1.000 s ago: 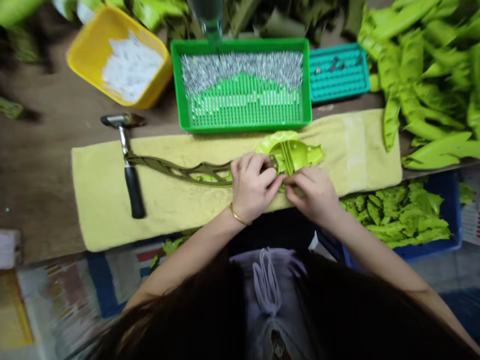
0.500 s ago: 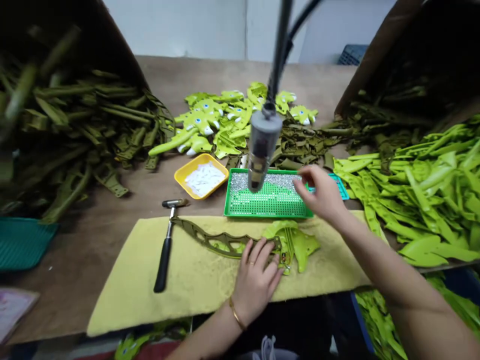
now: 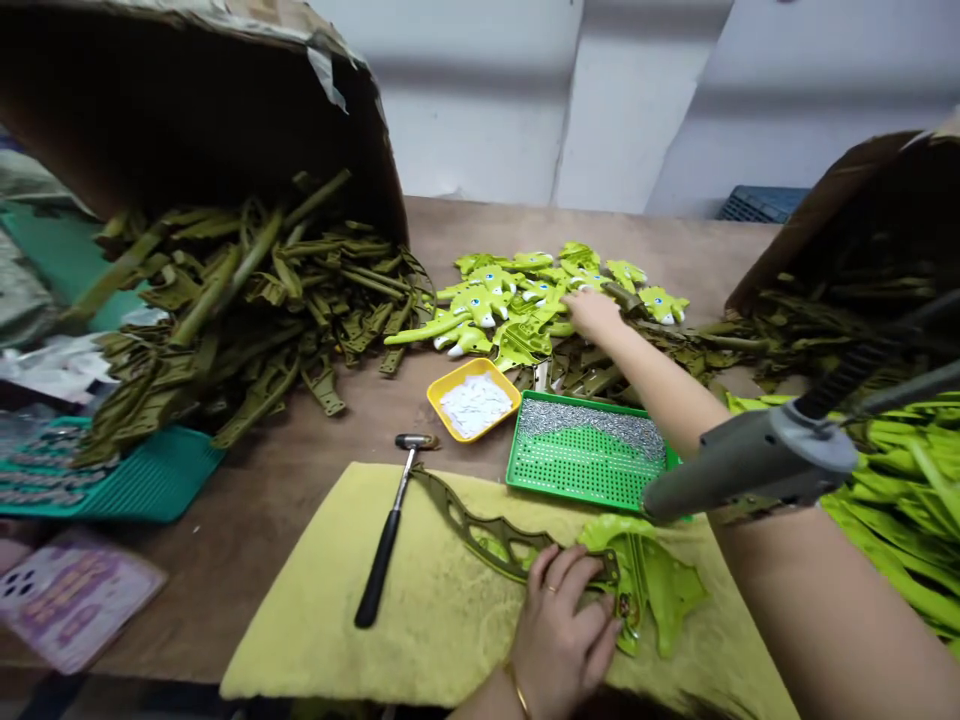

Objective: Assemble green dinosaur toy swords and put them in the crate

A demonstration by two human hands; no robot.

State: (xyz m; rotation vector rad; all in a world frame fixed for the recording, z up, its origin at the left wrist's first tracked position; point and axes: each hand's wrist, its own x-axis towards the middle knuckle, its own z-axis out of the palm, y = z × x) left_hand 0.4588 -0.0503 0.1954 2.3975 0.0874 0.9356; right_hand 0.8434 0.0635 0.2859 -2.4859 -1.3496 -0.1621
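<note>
Left hand point(image 3: 562, 625) at lower center, fingers point(image 3: 577, 590) clenched over green plastic part point(image 3: 652, 585) and end of olive strip point(image 3: 487, 530), both lying on yellow towel point(image 3: 315, 630). Hammer point(image 3: 386, 540) on towel, left of strip. Grey hanging tool point(image 3: 750, 465) at right, across right forearm. Beyond towel, green pegged tray point(image 3: 577, 460); yellow tray point(image 3: 442, 400) of white pieces just left of it, on counter point(image 3: 187, 600). Right hand point(image 3: 592, 315) at upper center, reaching to pile of green parts point(image 3: 495, 310); state of fingers not determinable. Olive strips heaped at upper left, spilling from cardboard box point(image 3: 187, 100).
</note>
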